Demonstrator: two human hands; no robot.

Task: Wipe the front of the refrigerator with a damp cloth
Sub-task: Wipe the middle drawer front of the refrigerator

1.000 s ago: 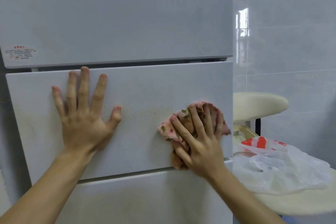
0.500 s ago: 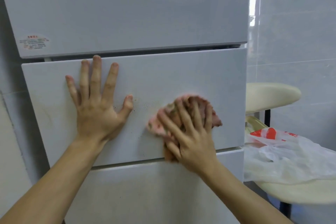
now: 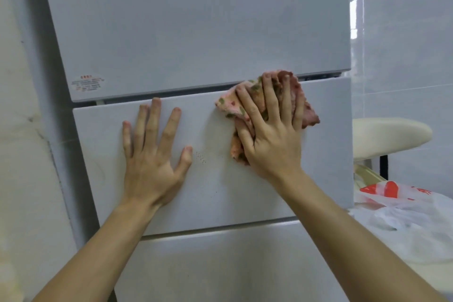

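A white refrigerator with three stacked door panels fills the view. My right hand presses a crumpled pink patterned cloth flat against the top right of the middle panel, fingers spread and reaching the gap under the upper door. My left hand lies flat on the same panel to the left, fingers spread, holding nothing. A patch of small brown specks shows between the two hands.
A cream stool stands right of the refrigerator. A white plastic bag with red print lies on a round cream surface at the lower right. A tiled wall is behind. A small label sits on the upper door.
My right hand has slid the cloth up the middle panel to its top edge. The left hand stayed flat on the panel. The camera view shifted.
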